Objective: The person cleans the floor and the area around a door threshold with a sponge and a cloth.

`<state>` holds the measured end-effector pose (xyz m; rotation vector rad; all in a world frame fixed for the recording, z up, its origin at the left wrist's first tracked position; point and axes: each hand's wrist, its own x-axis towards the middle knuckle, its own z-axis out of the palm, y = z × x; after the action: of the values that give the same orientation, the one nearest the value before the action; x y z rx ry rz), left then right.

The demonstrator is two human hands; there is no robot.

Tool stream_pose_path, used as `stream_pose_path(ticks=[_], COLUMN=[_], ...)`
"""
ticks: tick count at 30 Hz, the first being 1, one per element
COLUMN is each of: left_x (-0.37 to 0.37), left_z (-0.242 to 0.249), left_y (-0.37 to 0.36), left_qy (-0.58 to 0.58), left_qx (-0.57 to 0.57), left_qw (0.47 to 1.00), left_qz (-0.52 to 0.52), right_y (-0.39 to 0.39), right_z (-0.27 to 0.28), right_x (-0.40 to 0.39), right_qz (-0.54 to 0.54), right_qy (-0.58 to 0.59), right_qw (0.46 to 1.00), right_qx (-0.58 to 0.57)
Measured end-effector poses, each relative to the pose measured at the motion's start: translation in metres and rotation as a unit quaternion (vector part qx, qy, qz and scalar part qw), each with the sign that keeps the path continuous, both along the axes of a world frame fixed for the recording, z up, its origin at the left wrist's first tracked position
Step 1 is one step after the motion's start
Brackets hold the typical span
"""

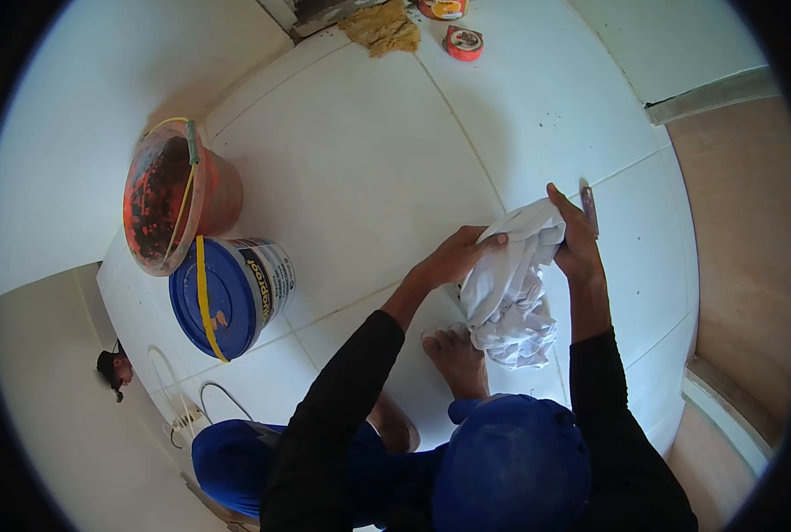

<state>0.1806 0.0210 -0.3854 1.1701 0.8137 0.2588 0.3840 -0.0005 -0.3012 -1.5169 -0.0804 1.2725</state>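
Observation:
A crumpled white cloth (pixel 512 310) hangs between my two hands, bunched in loose folds above the tiled floor. My left hand (pixel 455 257) grips its upper left edge, thumb lying on top of the fabric. At the upper right edge, my right hand (pixel 578 238) pinches the cloth, with the thumb pointing up. The lower folds overlap my bare foot (pixel 459 362) in this view. Just beyond my right hand, a narrow reddish-brown piece (pixel 588 211) lies on the floor.
On the left stand a stained red bucket (pixel 222 191) and a tub with a blue lid (pixel 209 301) and yellow handle. At the top lie a tan rag-like piece (pixel 382 28), a red tape measure (pixel 463 43) and a can (pixel 443 9). Cables (pixel 183 412) run at lower left.

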Motion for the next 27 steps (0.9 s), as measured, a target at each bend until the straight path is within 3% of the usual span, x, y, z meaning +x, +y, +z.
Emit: stream_pose_path(ticks=[2, 4, 5, 6, 9, 11, 13, 14, 15, 16, 17, 18, 21, 22, 27], left_x=[0.001, -0.001, -0.003, -0.006, -0.004, -0.004, -0.014, -0.019, -0.032, -0.047, -0.064, -0.082, -0.115, -0.114, -0.116], left_z=[-0.002, -0.004, -0.006, -0.002, -0.001, 0.005, 0.024, -0.010, 0.001, -0.001, -0.014, -0.025, -0.050, -0.051, -0.049], left_y=[0.006, 0.014, 0.020, 0.027, 0.028, 0.030, 0.045, 0.050, 0.063, 0.076, 0.089, 0.101, 0.103, 0.104, 0.105], left_qy=[0.018, 0.070, 0.068, 0.099, 0.120, 0.109, 0.182, 0.177, 0.288, 0.336, 0.395, 0.444, 0.492, 0.491, 0.488], left_qx=[-0.044, 0.077, 0.079, 0.090, 0.107, 0.114, 0.162, 0.266, 0.333, 0.377, 0.464, 0.482, 0.520, 0.515, 0.492], left_qw=[0.999, 0.994, 0.994, 0.990, 0.987, 0.987, 0.968, 0.928, 0.869, 0.819, 0.733, 0.691, 0.644, 0.649, 0.665], left_qz=[0.003, 0.032, 0.036, 0.033, 0.023, 0.016, 0.067, 0.190, 0.225, 0.272, 0.302, 0.305, 0.269, 0.271, 0.278], right_y=[-0.002, 0.004, 0.006, -0.001, 0.012, 0.031, 0.063, 0.083, 0.102, 0.116, 0.131, 0.146, 0.200, 0.217, 0.279], right_z=[-0.047, -0.041, -0.040, -0.040, -0.002, -0.042, -0.036, -0.082, -0.128, -0.124, -0.109, -0.099, -0.099, -0.098, -0.110], right_x=[0.035, 0.045, 0.047, 0.049, -0.003, 0.004, -0.021, -0.021, -0.021, -0.029, -0.047, -0.062, -0.076, -0.077, -0.087], right_qz=[0.189, 0.236, 0.275, 0.228, 0.153, 0.208, 0.282, 0.311, 0.331, 0.332, 0.356, 0.377, 0.417, 0.420, 0.444], right_qy=[-0.170, -0.224, -0.273, -0.031, 0.062, 0.050, -0.133, -0.292, -0.442, -0.442, -0.528, -0.608, -0.634, -0.636, -0.727], right_qw=[0.967, 0.945, 0.919, 0.971, 0.974, 0.964, 0.950, 0.901, 0.826, 0.826, 0.764, 0.694, 0.651, 0.647, 0.524], right_qx=[-0.013, -0.042, -0.073, 0.066, 0.158, 0.155, 0.034, 0.075, 0.112, 0.112, 0.099, 0.085, 0.025, 0.021, 0.003])
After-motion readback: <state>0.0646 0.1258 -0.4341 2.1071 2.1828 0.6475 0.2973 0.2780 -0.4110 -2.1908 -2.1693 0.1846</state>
